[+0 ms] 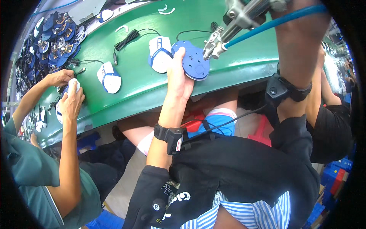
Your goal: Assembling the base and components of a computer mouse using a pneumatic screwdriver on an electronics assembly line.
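Note:
My left hand (179, 74) is closed round a computer mouse (196, 63), thumb on its blue underside, which faces up and shows several holes. A black cable runs from this mouse across the green bench. Over its right edge hangs a metal tool head (215, 45) on a blue air hose (278, 24); whether it touches the mouse, I cannot tell. My right forearm (297, 45) reaches up beside that tool, and the hand itself lies beyond the top edge. Just left of my left hand lies a white and blue mouse (160, 55) with its cable coiled behind it.
Another white and blue mouse (108, 77) lies farther left on the green bench (133, 80). A co-worker's hands (70, 101) hold a white mouse there. Behind them is a heap of blue parts (57, 42). Small white curved strips (166, 11) lie at the back.

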A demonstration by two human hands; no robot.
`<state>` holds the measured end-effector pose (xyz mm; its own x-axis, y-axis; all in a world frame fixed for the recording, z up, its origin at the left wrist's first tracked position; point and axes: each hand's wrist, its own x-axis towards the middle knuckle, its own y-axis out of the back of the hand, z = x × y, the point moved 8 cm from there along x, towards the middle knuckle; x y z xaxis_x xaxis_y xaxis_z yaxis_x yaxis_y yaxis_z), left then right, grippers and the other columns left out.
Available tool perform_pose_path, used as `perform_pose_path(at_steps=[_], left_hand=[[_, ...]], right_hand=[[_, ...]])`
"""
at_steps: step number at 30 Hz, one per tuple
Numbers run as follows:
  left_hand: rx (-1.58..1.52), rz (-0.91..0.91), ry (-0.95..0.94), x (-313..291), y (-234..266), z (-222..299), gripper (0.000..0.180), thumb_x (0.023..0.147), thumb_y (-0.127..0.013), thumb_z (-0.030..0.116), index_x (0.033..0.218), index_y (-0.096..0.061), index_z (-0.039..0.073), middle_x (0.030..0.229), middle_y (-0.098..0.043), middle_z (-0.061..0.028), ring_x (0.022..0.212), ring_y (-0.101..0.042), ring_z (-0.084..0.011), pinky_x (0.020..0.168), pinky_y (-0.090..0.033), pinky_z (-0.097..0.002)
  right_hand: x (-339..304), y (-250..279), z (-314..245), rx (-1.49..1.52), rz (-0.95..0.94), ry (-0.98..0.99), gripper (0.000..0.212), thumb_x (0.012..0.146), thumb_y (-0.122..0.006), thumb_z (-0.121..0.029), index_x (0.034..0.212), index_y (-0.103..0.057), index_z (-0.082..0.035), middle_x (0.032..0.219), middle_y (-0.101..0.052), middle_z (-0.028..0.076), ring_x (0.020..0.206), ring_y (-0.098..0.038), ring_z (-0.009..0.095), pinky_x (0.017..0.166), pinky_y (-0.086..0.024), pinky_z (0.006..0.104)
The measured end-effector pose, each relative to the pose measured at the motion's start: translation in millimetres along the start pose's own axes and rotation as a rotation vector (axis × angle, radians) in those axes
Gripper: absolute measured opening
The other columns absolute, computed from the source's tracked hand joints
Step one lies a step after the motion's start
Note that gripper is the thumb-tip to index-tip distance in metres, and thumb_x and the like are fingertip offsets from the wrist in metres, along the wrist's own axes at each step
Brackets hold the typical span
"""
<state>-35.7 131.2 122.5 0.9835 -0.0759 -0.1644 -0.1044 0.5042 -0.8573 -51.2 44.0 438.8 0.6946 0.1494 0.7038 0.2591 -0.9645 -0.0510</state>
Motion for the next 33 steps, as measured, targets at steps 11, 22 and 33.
perform_pose_path(at_steps=[11,22,33], left_hand=[[0.060,0.091,-0.010,0,5,0,0.037,0.098,-0.061,0.025,0.128,-0.053,0.005,0.117,-0.062,-0.0096,0.108,-0.065,-0.0226,0.092,-0.056,-0.0408],[0.039,0.087,0.008,-7,2,7,0.036,0.099,-0.059,0.023,0.128,-0.054,0.004,0.116,-0.065,-0.0089,0.106,-0.066,-0.0216,0.092,-0.056,-0.0395],[-0.026,-0.089,-0.006,-5,-11,20,0.038,0.103,-0.052,0.028,0.134,-0.050,0.007,0.128,-0.060,-0.0109,0.117,-0.061,-0.0244,0.103,-0.049,-0.0463]], right_hand=[[-12,26,48,0.155,0.211,-0.113,0.024,0.097,-0.064,-0.030,0.092,-0.056,-0.008,0.056,-0.040,-0.009,0.043,-0.041,0.003,0.042,-0.036,0.0198],[-10,19,61,0.146,0.140,-0.090,0.024,0.100,-0.062,-0.027,0.090,-0.057,-0.005,0.056,-0.038,-0.009,0.043,-0.038,0.003,0.041,-0.033,0.0193],[-8,-1,18,0.019,0.116,0.122,0.023,0.102,-0.057,-0.026,0.096,-0.059,-0.004,0.059,-0.040,-0.009,0.045,-0.040,0.002,0.045,-0.036,0.0183]])
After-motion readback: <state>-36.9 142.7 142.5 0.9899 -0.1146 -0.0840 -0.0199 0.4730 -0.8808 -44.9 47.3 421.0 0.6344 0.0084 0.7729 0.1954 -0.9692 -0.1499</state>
